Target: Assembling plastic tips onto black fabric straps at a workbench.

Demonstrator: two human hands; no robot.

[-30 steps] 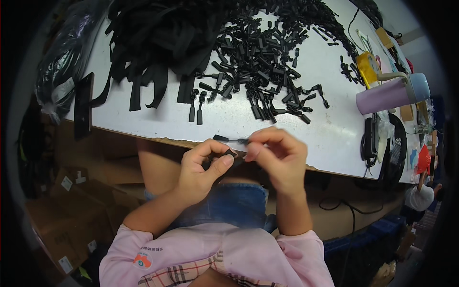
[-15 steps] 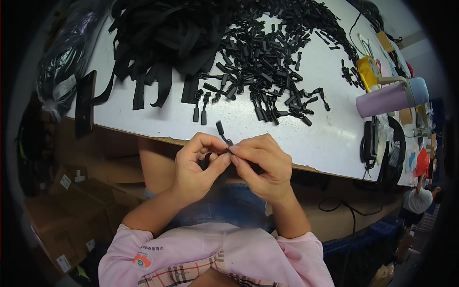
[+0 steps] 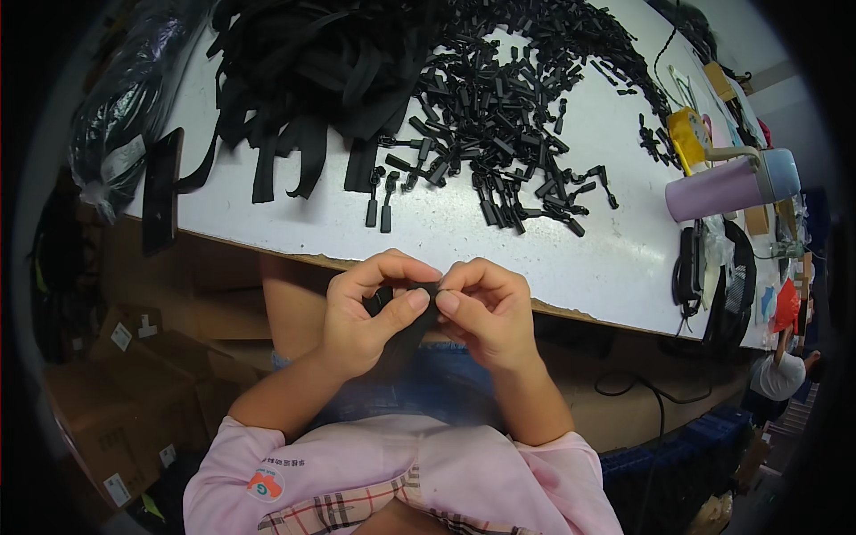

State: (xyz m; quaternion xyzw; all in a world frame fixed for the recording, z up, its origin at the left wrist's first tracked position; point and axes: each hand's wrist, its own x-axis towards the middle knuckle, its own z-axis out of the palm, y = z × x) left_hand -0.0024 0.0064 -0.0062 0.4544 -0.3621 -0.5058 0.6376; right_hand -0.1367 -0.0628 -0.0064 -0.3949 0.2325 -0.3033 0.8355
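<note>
My left hand (image 3: 357, 316) grips a black zipper tape (image 3: 407, 341), which hangs down in front of my lap. Thumb and fingers of my right hand (image 3: 496, 319) pinch its upper end, close beside the left fingertips. Whether a zipper slider sits between the fingers is hidden. Beyond my hands, two black zipper sliders with long pulls (image 3: 387, 205) lie side by side on the white table (image 3: 285, 230). A heap of similar sliders (image 3: 508, 134) spreads behind them. To its left is a tangled pile of black zipper tapes (image 3: 312, 76), with several ends hanging toward me.
A dark phone (image 3: 161, 192) lies at the table's left edge beside a clear plastic bag (image 3: 125, 134). At right stand a lilac bottle (image 3: 718, 189) and a yellow tape roll (image 3: 687, 134). Cardboard boxes (image 3: 134, 410) are at lower left. Another person (image 3: 777, 374) is far right.
The slider pull that stuck up above my fingertips no longer shows. My right hand has turned and its fingers have curled in; more of the zipper tape shows between my hands.
</note>
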